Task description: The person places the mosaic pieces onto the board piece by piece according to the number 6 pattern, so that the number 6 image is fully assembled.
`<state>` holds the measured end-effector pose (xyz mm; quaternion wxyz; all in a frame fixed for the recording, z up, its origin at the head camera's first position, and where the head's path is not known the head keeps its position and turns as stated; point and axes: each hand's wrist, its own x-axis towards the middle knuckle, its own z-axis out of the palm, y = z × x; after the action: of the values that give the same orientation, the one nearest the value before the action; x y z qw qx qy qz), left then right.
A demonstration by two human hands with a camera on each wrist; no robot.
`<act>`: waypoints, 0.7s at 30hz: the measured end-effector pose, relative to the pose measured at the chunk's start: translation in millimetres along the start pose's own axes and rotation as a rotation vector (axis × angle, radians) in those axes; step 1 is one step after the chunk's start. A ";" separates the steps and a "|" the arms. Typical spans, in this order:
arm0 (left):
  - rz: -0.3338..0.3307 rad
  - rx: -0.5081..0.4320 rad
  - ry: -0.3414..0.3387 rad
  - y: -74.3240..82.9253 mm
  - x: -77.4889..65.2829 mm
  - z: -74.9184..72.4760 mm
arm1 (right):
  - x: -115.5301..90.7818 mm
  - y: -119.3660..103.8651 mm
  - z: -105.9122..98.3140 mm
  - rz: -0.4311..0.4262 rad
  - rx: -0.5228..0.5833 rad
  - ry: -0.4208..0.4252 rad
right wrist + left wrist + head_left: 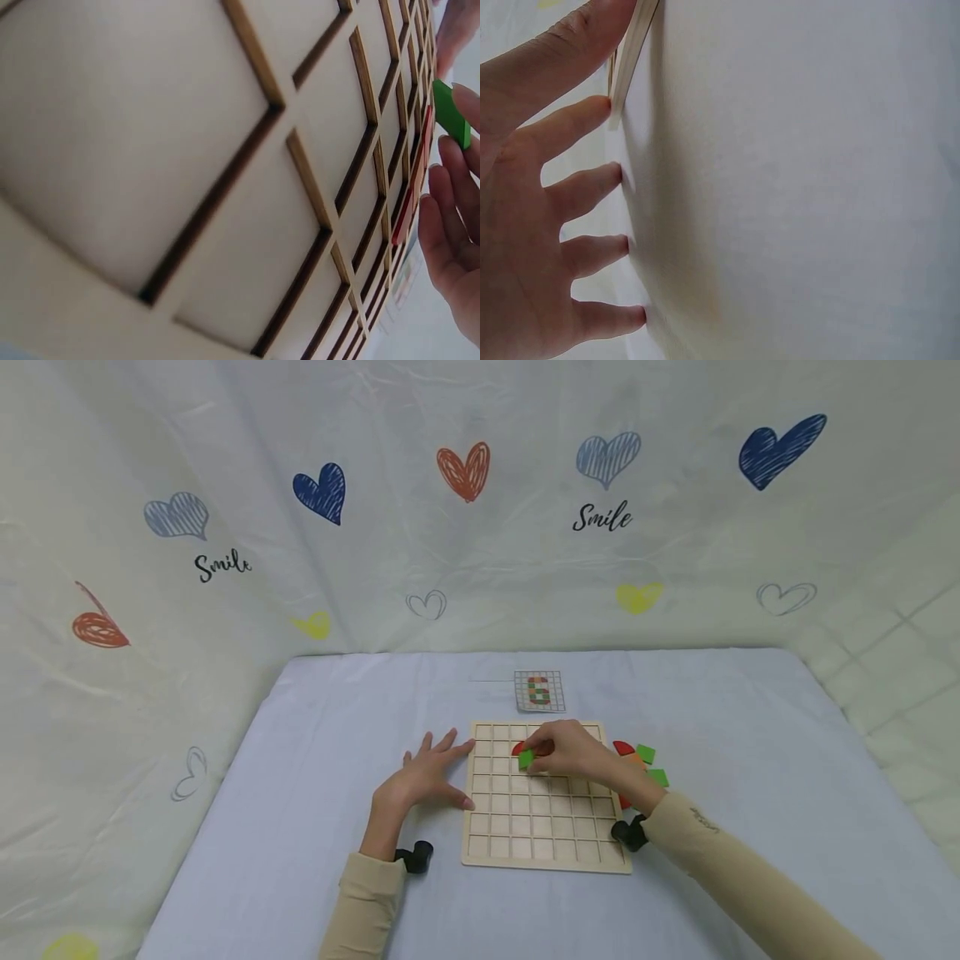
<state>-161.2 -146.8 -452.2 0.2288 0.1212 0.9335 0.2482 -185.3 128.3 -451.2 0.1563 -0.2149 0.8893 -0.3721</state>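
Observation:
A wooden grid board [547, 855] lies on the white-covered table. Between thumb and fingers, my right hand [576, 755] pinches a green square tile [526, 760] over the board's upper part. The same green tile [451, 114] appears tilted above the grid in the right wrist view. A red rounded piece [517, 748] sits in a cell just behind it, and other red pieces [406, 214] there are partly covered by my fingers. With fingers spread, my left hand [422, 780] touches the board's left edge with thumb and forefinger; the other fingertips rest on the cloth.
Right of the board lie loose green tiles [646, 753], red pieces [623, 748] and an orange piece [637, 761], partly behind my right forearm. Behind the board is a gridded card [553, 700] bearing a coloured figure. A heart-printed curtain [525, 552] hangs at the back.

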 end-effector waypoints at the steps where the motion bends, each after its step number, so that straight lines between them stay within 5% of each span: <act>1: 0.000 0.002 -0.001 0.2 -0.1 -0.1 | 1.4 -0.3 1.1 -0.005 -0.002 -0.007; 21: -0.015 0.003 -0.003 0.7 1.2 0.1 | 14.0 -2.4 14.4 -0.048 -0.151 -0.008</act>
<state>-162.1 -145.8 -452.3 0.2320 0.1148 0.9344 0.2448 -190.4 111.3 -460.8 0.1341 -0.2488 0.9089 -0.3067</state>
